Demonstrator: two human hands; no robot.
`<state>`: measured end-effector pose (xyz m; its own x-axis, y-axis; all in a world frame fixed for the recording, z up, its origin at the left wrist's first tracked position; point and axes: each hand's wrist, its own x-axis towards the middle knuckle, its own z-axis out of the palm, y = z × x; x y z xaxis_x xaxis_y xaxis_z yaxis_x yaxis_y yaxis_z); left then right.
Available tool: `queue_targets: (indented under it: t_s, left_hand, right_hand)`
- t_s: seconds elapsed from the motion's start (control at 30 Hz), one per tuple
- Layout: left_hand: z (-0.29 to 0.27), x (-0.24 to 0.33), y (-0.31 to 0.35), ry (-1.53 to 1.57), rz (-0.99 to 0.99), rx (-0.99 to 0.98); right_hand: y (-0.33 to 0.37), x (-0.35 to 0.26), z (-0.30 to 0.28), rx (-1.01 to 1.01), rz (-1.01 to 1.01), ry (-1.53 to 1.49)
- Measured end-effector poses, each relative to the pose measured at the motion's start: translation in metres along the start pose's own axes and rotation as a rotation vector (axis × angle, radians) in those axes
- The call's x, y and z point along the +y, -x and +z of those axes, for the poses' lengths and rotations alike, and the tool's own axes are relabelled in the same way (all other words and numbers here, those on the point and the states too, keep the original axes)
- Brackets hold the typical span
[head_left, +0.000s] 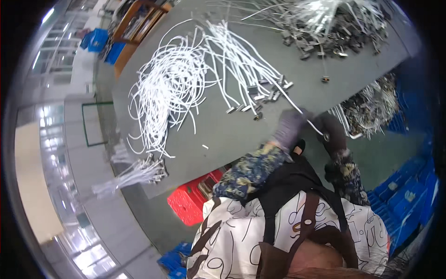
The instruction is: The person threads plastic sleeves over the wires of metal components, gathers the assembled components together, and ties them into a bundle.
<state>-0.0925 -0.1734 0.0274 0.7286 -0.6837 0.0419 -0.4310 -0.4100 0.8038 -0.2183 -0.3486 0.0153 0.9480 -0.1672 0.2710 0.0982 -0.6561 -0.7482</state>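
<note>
- The left hand (289, 126), in a grey glove, looks closed on a white cord (314, 127), its fingertips meeting the cord at the table's near edge.
- The right hand (332, 134), in a darker glove, is just beside it to the right, fingers curled at the cord's near end; blur and overlap mean I cannot tell whether they pinch it.
- The cord's long axis slants from far left to near right. It crosses the left fingertips, then bridges the gap between the hands, so its near end lies nearer the right hand and its far stretch nearer the left.
- Beyond the left hand, on the grey table (227, 139), lie loosely aligned white cables (241, 53), their metal connectors (265, 94) at the near end, toward the hands.
- Farther left is a large tangled heap of white cables (169, 76); at the near left corner, a smaller bunch (139, 173).
- Far right is a pile of grey connectors (320, 44), with one lone connector (325, 79) lying nearer.
- Right of the right hand, below table level, is a container of cables (371, 107).
</note>
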Motion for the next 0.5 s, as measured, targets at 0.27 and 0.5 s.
queue_targets:
  t_s: [0.27, 0.5]
  left_hand:
    - [-0.163, -0.062, 0.001, 0.128, -0.584, 0.526]
    - [-0.219, -0.198, 0.136, -0.611, -1.159, 0.417]
  right_hand:
    - [-0.127, -0.068, 0.022, 0.126, 0.207, -0.141]
    - [-0.149, 0.023, 0.011, 0.255, 0.561, 0.133]
